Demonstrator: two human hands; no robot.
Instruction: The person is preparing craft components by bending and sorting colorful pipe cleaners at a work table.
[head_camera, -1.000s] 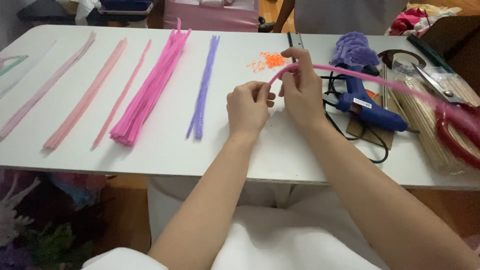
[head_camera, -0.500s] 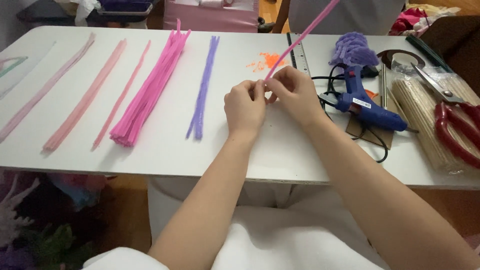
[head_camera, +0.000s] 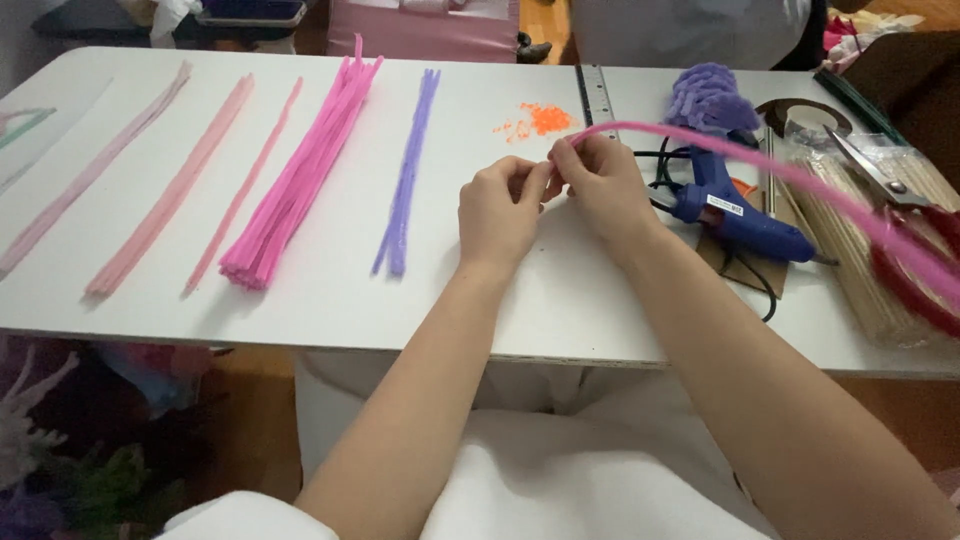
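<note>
Both hands, left hand (head_camera: 502, 208) and right hand (head_camera: 600, 180), pinch one end of a pink pipe cleaner (head_camera: 760, 170) (fingers closed tight), which trails right over the blue glue gun (head_camera: 735, 205).

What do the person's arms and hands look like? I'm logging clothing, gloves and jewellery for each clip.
Both forearms are bare, with no sleeves reaching them. The left hand and right hand wear no gloves, and no rings, watch or bracelet show. White clothing covers the lap below.

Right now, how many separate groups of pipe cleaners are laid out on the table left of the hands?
5: pale pink bunch, light pink bunch, thin pink strand, hot pink fuzzy bundle, lilac bunch, left to right.
</note>
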